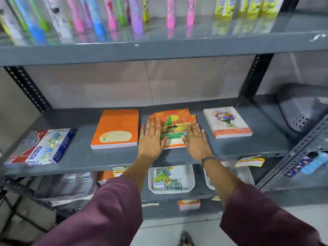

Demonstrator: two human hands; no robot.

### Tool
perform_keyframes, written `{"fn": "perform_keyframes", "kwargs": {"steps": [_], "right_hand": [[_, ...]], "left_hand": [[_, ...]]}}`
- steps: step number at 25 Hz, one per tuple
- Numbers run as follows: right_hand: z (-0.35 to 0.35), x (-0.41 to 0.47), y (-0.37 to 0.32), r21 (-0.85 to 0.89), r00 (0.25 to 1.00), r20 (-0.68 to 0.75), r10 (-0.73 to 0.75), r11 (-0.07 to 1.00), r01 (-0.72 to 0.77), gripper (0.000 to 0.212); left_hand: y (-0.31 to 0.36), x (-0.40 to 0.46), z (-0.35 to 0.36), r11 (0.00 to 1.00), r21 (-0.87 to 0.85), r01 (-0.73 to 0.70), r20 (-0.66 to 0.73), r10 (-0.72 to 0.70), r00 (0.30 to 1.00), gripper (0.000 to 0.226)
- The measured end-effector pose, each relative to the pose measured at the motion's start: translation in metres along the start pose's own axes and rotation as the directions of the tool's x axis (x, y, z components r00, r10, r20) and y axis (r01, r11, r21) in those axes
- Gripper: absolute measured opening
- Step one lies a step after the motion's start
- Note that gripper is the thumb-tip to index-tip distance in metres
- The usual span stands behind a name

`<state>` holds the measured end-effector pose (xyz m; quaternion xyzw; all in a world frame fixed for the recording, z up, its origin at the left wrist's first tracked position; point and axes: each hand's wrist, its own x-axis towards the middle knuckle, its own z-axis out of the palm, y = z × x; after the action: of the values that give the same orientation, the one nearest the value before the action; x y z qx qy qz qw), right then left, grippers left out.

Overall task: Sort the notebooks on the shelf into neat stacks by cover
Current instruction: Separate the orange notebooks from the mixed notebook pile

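Three notebook stacks lie on the grey middle shelf (230, 148). A plain orange stack (117, 126) is on the left and a flower-cover stack (228, 121) on the right. Between them sits an uneven stack with a sailboat-sunset cover (174, 126), its notebooks fanned out at the back. My left hand (152, 137) presses flat against that stack's left side, fingers straight. My right hand (195, 139) lies flat against its right side, thumb on the cover. Neither hand grips anything.
Two blue-and-white boxes (40, 148) lie at the shelf's left end. Bright bottles (85, 16) stand on the shelf above. A grey perforated basket (301, 110) sits at the right. Below are white trays (170, 180) with small packets, and papers (67, 189).
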<state>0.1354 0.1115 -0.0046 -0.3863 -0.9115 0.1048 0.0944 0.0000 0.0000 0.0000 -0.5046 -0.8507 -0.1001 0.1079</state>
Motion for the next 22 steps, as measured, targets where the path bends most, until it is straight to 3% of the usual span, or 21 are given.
{"fn": "perform_keyframes", "kwargs": {"steps": [2, 4, 8, 11, 13, 16, 17, 19, 22], "right_hand": [[0.003, 0.019, 0.006, 0.124, 0.996, 0.079, 0.03, 0.991, -0.04, 0.06], [0.006, 0.035, 0.01, 0.173, 0.997, 0.065, 0.049, 0.983, -0.06, 0.056], [0.004, 0.062, 0.019, 0.305, 0.984, -0.02, 0.176, 0.939, -0.162, 0.048], [0.007, 0.075, 0.026, 0.439, 0.966, 0.01, 0.259, 0.867, -0.237, 0.029], [0.005, 0.084, 0.032, 0.552, 0.94, 0.088, 0.33, 0.769, -0.322, 0.025], [0.001, 0.093, 0.039, 0.643, 0.91, 0.165, 0.379, 0.659, -0.391, 0.026], [-0.001, 0.094, 0.041, 0.663, 0.909, 0.155, 0.387, 0.642, -0.386, 0.025], [-0.012, 0.096, 0.052, 0.689, 0.911, 0.089, 0.403, 0.636, -0.348, 0.023], [-0.041, 0.096, 0.084, 0.63, 0.897, -0.004, 0.443, 0.697, -0.341, 0.033]], "left_hand": [[0.013, 0.018, 0.014, 0.982, -0.115, 0.153, 0.172, -0.132, 0.976, 0.072], [0.024, 0.035, 0.027, 0.931, -0.18, 0.317, 0.277, -0.261, 0.925, 0.07], [0.043, 0.053, 0.038, 0.82, -0.285, 0.497, 0.199, -0.456, 0.867, 0.066], [0.052, 0.063, 0.041, 0.77, -0.322, 0.55, 0.124, -0.542, 0.831, 0.064], [0.055, 0.072, 0.045, 0.666, -0.427, 0.612, 0.135, -0.622, 0.771, 0.05], [0.057, 0.087, 0.042, 0.39, -0.597, 0.701, 0.227, -0.756, 0.613, 0.028], [0.059, 0.089, 0.039, 0.321, -0.644, 0.695, 0.257, -0.765, 0.591, 0.024], [0.072, 0.098, 0.032, 0.243, -0.723, 0.646, 0.292, -0.741, 0.605, 0.024], [0.107, 0.118, 0.022, 0.22, -0.796, 0.564, 0.298, -0.668, 0.682, 0.033]]}}
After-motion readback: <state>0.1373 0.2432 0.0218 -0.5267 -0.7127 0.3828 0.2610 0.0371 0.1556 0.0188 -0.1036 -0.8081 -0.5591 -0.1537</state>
